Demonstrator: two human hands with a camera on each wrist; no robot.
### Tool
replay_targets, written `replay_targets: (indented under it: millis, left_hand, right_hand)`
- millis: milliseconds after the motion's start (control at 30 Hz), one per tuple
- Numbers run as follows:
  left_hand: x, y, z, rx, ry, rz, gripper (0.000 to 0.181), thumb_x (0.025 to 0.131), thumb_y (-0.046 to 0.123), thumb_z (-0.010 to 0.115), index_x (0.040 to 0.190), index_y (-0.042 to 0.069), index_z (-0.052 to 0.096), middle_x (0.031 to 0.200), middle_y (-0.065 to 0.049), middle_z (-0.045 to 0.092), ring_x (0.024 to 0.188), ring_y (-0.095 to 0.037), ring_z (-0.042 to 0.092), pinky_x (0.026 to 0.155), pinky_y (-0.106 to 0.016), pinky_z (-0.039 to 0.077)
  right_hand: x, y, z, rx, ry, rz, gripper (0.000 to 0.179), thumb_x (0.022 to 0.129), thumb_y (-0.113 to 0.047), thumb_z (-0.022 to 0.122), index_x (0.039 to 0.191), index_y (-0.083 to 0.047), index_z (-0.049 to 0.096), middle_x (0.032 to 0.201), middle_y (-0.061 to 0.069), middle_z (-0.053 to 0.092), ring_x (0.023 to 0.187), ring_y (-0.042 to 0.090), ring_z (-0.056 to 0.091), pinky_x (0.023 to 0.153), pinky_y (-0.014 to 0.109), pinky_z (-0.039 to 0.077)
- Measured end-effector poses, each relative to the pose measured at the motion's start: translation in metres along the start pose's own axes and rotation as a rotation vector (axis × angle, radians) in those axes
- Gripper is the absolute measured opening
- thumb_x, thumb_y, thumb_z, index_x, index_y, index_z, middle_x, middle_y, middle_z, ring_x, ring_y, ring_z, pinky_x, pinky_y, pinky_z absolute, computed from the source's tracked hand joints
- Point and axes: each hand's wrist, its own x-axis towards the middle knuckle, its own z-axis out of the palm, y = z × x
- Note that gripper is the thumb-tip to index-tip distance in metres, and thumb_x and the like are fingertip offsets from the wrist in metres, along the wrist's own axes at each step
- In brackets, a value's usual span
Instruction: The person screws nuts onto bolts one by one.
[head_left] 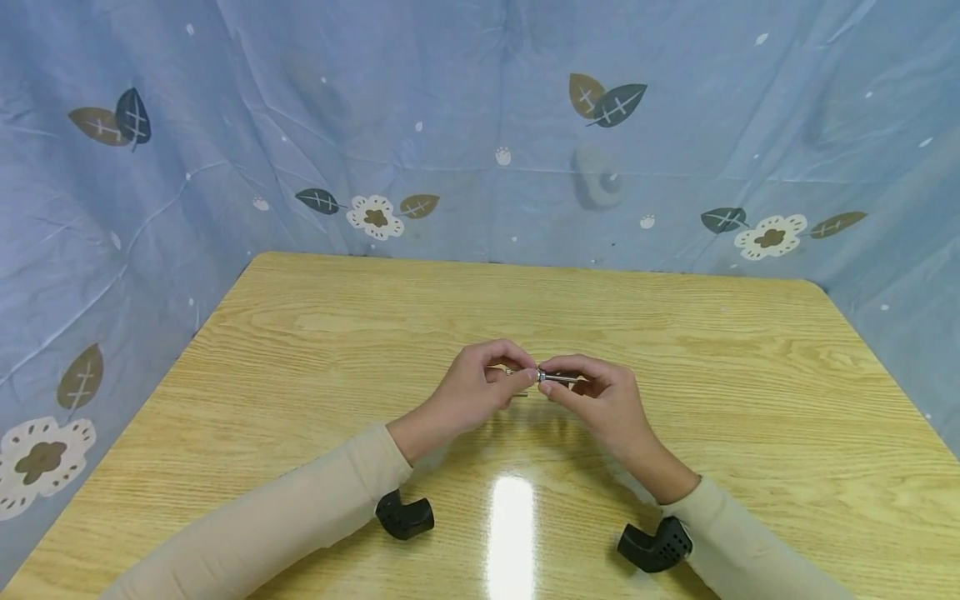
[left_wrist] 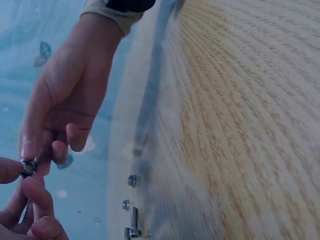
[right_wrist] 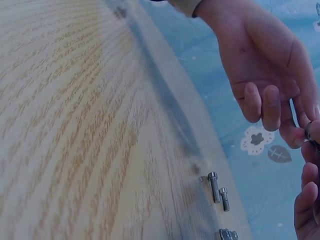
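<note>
My left hand (head_left: 487, 379) and right hand (head_left: 600, 396) meet fingertip to fingertip over the table. Both pinch a metal bolt (head_left: 558, 379) between thumb and fingers. Its thick end (left_wrist: 28, 168) is at the left fingertips, and the bare shank points right, inside the curl of the right hand. I cannot tell whether that thick end is the head or a nut on it. Below the hands, a longer bolt (right_wrist: 214, 187) and a shorter bolt (right_wrist: 224, 199) lie on the table. Loose nuts (left_wrist: 132, 180) lie near them in the left wrist view.
The wood-grain table (head_left: 337, 333) reaches back to a blue patterned curtain (head_left: 465, 108). Each sleeve carries a black bracket, one at the left wrist (head_left: 405, 517) and one at the right (head_left: 656, 546). Light glares off the tabletop in front.
</note>
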Motion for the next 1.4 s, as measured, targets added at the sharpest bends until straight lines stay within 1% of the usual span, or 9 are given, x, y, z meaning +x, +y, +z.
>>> replay_targets:
  millis: [33, 133, 267, 367, 567, 667, 967, 1200, 1400]
  left_hand:
    - [0.0, 0.0, 0.0, 0.002, 0.003, 0.008, 0.009, 0.094, 0.021, 0.064, 0.103, 0.018, 0.067, 0.102, -0.002, 0.064, 0.053, -0.016, 0.045, 0.05, -0.025, 0.036]
    - [-0.001, 0.0, 0.0, 0.021, 0.013, 0.04, 0.01, 0.092, 0.018, 0.067, 0.101, 0.02, 0.067, 0.088, -0.007, 0.064, 0.051, -0.015, 0.043, 0.052, -0.026, 0.038]
    - [-0.001, 0.0, 0.0, 0.049, 0.024, 0.085, 0.013, 0.089, 0.014, 0.07, 0.099, 0.021, 0.068, 0.076, -0.01, 0.059, 0.055, -0.016, 0.046, 0.055, -0.027, 0.041]
    - [-0.001, 0.0, -0.001, 0.042, 0.023, 0.086, 0.012, 0.089, 0.014, 0.069, 0.1, 0.02, 0.067, 0.077, -0.01, 0.059, 0.055, -0.016, 0.046, 0.055, -0.027, 0.04]
    - [-0.001, 0.003, 0.0, -0.007, -0.001, -0.003, 0.009, 0.095, 0.022, 0.063, 0.102, 0.018, 0.066, 0.096, -0.006, 0.064, 0.054, -0.018, 0.044, 0.051, -0.025, 0.036]
    - [-0.001, 0.004, 0.001, -0.008, -0.005, -0.023, 0.01, 0.095, 0.022, 0.064, 0.102, 0.016, 0.067, 0.102, -0.002, 0.064, 0.056, -0.018, 0.046, 0.05, -0.024, 0.035]
    - [-0.001, 0.001, 0.0, 0.045, 0.026, 0.036, 0.008, 0.092, 0.019, 0.067, 0.099, 0.018, 0.07, 0.1, -0.001, 0.068, 0.049, -0.012, 0.043, 0.046, -0.024, 0.034]
    - [-0.001, 0.001, -0.003, 0.046, 0.057, 0.037, 0.008, 0.091, 0.02, 0.069, 0.098, 0.019, 0.071, 0.1, -0.001, 0.068, 0.049, -0.013, 0.043, 0.048, -0.025, 0.037]
    - [-0.002, 0.0, -0.009, 0.056, 0.101, 0.038, 0.006, 0.09, 0.017, 0.069, 0.095, 0.019, 0.072, 0.093, -0.002, 0.068, 0.048, -0.015, 0.041, 0.047, -0.025, 0.035]
  right_hand:
    - [0.0, 0.0, 0.0, 0.004, -0.001, 0.004, 0.019, 0.087, -0.002, 0.069, 0.106, -0.001, 0.071, 0.101, -0.012, 0.071, 0.091, 0.009, 0.068, 0.068, 0.027, 0.057]
    - [-0.001, 0.0, -0.001, 0.017, -0.004, 0.024, 0.018, 0.088, -0.004, 0.069, 0.106, -0.001, 0.071, 0.101, -0.011, 0.072, 0.092, 0.01, 0.068, 0.071, 0.031, 0.058]
    - [-0.001, 0.0, -0.001, 0.025, -0.007, 0.04, 0.018, 0.089, -0.005, 0.068, 0.106, 0.0, 0.071, 0.101, -0.012, 0.072, 0.092, 0.009, 0.068, 0.073, 0.032, 0.059]
    - [0.0, 0.0, -0.001, 0.031, -0.005, 0.032, 0.018, 0.088, -0.003, 0.069, 0.106, 0.001, 0.071, 0.1, -0.012, 0.072, 0.092, 0.009, 0.068, 0.072, 0.03, 0.059]
    - [-0.001, -0.001, -0.001, 0.006, -0.003, 0.013, 0.019, 0.086, -0.003, 0.071, 0.105, -0.001, 0.071, 0.098, -0.014, 0.071, 0.086, 0.008, 0.067, 0.066, 0.025, 0.056]
    - [0.0, -0.002, -0.001, -0.011, -0.006, -0.001, 0.018, 0.086, -0.004, 0.071, 0.104, -0.003, 0.071, 0.098, -0.014, 0.071, 0.085, 0.009, 0.067, 0.062, 0.024, 0.054]
    - [-0.001, 0.0, 0.0, -0.035, 0.01, -0.04, 0.017, 0.087, -0.003, 0.07, 0.104, -0.004, 0.072, 0.099, -0.011, 0.072, 0.086, 0.007, 0.068, 0.064, 0.024, 0.055]
    - [0.0, -0.001, -0.003, -0.043, -0.008, -0.012, 0.02, 0.087, -0.003, 0.07, 0.107, -0.006, 0.071, 0.101, -0.008, 0.071, 0.088, 0.009, 0.066, 0.063, 0.025, 0.054]
    - [-0.002, -0.001, -0.011, -0.08, 0.025, 0.002, 0.019, 0.088, -0.004, 0.069, 0.107, -0.002, 0.07, 0.101, -0.009, 0.07, 0.083, 0.009, 0.062, 0.062, 0.023, 0.053]
